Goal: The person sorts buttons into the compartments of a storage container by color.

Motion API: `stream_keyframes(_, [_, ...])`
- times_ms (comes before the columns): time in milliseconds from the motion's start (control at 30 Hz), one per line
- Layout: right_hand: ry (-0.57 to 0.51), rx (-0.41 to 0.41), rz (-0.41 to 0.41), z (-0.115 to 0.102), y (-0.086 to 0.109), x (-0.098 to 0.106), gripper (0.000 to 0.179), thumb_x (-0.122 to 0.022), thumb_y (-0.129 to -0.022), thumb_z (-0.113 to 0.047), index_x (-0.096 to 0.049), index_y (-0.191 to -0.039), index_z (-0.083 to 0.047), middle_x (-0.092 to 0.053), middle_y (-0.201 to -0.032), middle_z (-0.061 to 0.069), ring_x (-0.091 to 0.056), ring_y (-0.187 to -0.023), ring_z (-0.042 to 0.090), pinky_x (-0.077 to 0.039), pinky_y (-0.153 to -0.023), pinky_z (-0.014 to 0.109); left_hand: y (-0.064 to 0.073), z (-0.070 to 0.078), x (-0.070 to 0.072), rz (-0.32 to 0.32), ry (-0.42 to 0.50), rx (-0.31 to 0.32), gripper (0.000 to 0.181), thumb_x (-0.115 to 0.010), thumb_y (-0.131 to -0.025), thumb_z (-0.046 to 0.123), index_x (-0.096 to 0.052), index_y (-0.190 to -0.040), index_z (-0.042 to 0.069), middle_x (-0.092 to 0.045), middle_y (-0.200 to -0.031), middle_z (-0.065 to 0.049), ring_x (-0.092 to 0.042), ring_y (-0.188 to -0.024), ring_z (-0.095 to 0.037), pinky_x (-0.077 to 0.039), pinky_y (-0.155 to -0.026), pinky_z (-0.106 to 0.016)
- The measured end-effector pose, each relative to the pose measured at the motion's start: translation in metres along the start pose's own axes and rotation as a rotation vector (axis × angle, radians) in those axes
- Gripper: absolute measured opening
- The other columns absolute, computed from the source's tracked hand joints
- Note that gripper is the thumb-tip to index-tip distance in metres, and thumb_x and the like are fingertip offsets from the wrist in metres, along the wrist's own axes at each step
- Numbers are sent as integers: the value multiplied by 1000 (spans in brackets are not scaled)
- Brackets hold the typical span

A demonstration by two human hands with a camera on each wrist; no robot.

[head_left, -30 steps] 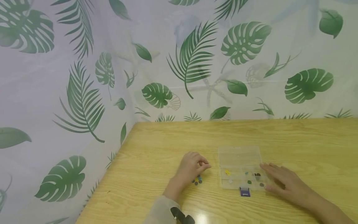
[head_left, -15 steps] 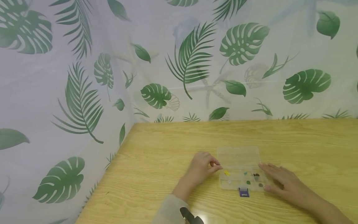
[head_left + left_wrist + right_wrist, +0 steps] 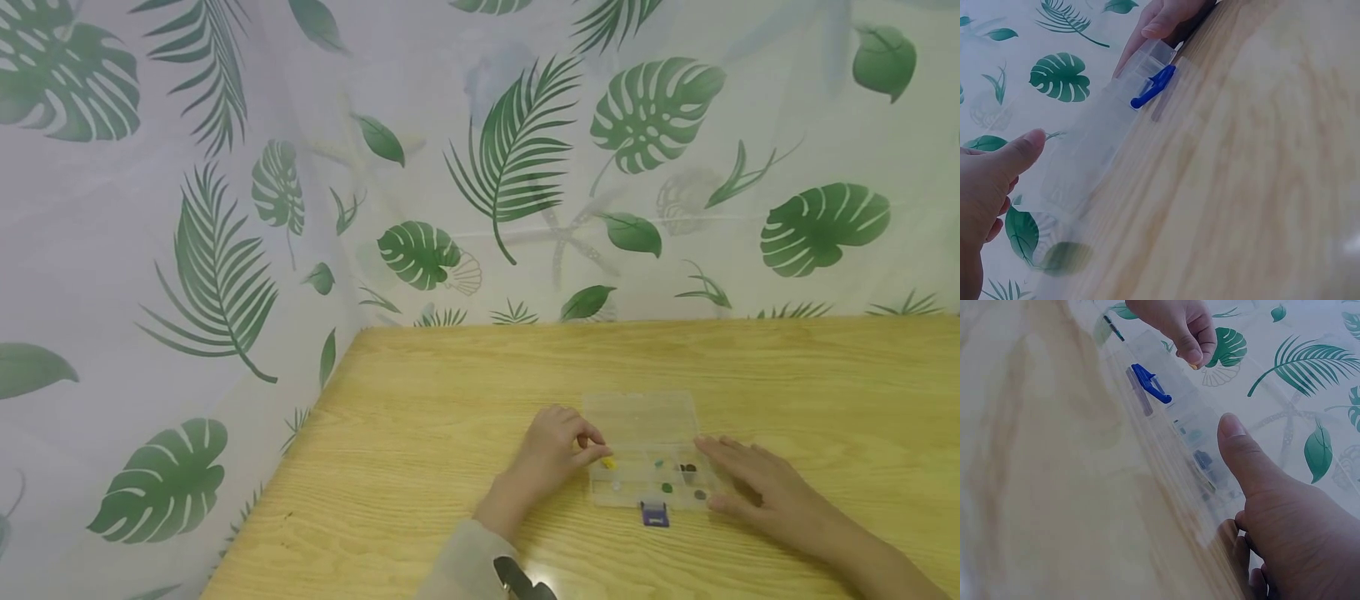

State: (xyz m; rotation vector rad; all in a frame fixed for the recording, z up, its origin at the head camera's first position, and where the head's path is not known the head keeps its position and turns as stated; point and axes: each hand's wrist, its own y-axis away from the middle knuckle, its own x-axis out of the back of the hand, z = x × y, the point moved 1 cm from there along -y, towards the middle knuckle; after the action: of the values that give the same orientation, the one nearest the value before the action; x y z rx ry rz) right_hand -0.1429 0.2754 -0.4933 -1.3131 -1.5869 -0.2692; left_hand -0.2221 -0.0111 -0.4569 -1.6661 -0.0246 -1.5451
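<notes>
left hand (image 3: 558, 446) pinches yellow bit (image 3: 1194, 366) over box (image 3: 636, 477); right hand (image 3: 761, 483) spread; lid (image 3: 640, 419) behind, blue latch (image 3: 655, 515) in front

Head view: looked forward and down from above, the farthest off; leaf-printed cloth (image 3: 532, 279) filled its upper part, wooden tabletop (image 3: 465, 383) its lower. Left wrist view: close and tilted, left hand (image 3: 988, 194) at its left edge, faced along the clear box (image 3: 630, 450) toward the right hand (image 3: 757, 479). Right wrist view: close, tilted oppositely, right hand at lower right, faced the left hand. Common to all three: box, both hands, cloth, tabletop.
</notes>
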Motion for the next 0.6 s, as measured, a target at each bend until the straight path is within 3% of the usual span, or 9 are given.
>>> stream_keyframes(333, [-5,4,-1,-1,0,-1,70,-70,-83,-19,-38,-145,-15,-48,-140,15,-12,-132,-11,1,-114,21,1,3,2,-49,51,37,19,-69,-83,38,-70,-89,20,-58,-75,11,-42,-74,-4,-29,-72,-14])
stream_keyframes(600, [-16,0,-4,-2,-2,2,69,-70,-84,-18,-38,-145,-14,-49,-138,19,-11,-131,-13,-1,-115,24,1,3,6,-41,42,36,18,-68,-84,37,-70,-89,20,-58,-76,11,-45,-75,-5,-35,-76,-16])
